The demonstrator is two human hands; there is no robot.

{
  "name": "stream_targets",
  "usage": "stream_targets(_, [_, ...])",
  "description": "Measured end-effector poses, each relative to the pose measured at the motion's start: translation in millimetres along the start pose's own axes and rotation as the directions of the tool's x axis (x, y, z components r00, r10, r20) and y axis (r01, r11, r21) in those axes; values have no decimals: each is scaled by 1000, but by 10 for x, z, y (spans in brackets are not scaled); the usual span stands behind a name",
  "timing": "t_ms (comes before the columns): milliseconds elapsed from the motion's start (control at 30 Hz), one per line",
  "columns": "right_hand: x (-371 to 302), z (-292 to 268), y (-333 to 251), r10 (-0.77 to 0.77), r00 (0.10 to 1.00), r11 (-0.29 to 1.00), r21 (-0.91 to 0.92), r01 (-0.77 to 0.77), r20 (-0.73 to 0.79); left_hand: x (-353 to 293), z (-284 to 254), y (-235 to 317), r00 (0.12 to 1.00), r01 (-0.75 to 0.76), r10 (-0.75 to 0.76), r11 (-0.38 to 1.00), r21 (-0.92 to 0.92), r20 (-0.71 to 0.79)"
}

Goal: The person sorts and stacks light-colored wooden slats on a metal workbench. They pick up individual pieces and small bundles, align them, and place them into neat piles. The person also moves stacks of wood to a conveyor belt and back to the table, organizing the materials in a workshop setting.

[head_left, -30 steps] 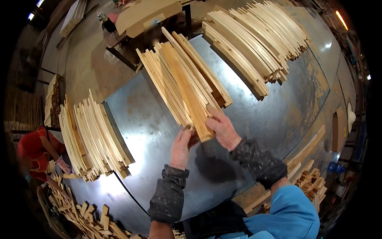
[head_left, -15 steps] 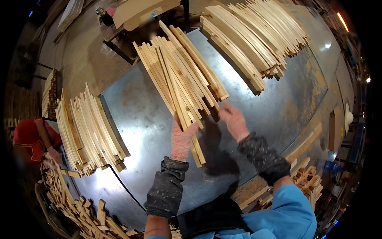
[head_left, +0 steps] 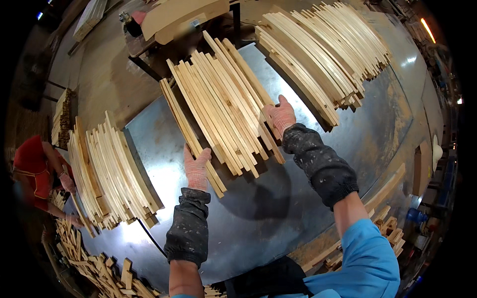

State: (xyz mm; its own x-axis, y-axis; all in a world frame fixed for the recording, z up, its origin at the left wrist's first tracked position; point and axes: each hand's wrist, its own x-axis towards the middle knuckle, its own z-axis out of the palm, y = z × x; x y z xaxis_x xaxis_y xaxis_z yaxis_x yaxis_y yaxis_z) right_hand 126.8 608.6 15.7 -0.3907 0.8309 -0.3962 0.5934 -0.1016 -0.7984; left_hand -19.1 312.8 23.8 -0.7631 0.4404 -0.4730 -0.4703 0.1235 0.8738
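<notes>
A bundle of pale wooden strips (head_left: 218,107) lies side by side on the metal tabletop before me, its ends uneven. My left hand (head_left: 196,171), in a pinkish knit glove, is at the near left of the bundle. Its thumb lies over a narrow wooden strip (head_left: 180,119) that sits slightly apart from the rest, with the fingers along its outer side. On the opposite side, my right hand (head_left: 281,116), gloved alike, presses its fingers against the outer right strip (head_left: 248,74), thumb spread away. The undersides of both hands are hidden.
Further strip stacks lie at the right (head_left: 318,54) and left (head_left: 112,171) of the metal table (head_left: 159,126). Offcuts (head_left: 99,265) are heaped at lower left, near a person in red (head_left: 37,166). More wood pieces (head_left: 390,231) sit at lower right. Beyond stands a cardboard-topped table (head_left: 184,17).
The strip that crossed the bundle diagonally now lies along its left side. My left hand moved left with it; my right hand moved up against the right side. The person in red shifted their arms.
</notes>
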Motion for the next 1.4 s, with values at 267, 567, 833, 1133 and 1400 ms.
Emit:
stream_targets(267, [260, 311, -26, -149, 988, 912, -392, 123, -37, 210, 259, -119, 992, -104, 106, 994, -35, 73])
stream_targets(567, [-659, 363, 88, -91, 995, 930, -353, 97, 34, -469, -106, -340, 999, -32, 32, 999, 23, -3])
stream_targets(833, [-2629, 254, 966, 18, 995, 903, -428, 27, 100, -2180, -1091, -1013, 992, 126, -124, 990, 64, -29])
stream_targets(1133, [-3984, 121, 1201, 184, 939, 885, -465, -29, 290, -3436, -1861, -1218, 982, 180, -173, 980, 81, -78])
stream_targets(1400, [-5415, 472, 636, -335, 900, 924, -90, 372, 278, -4254, -1430, -695, 982, 99, -122, 982, 161, 142])
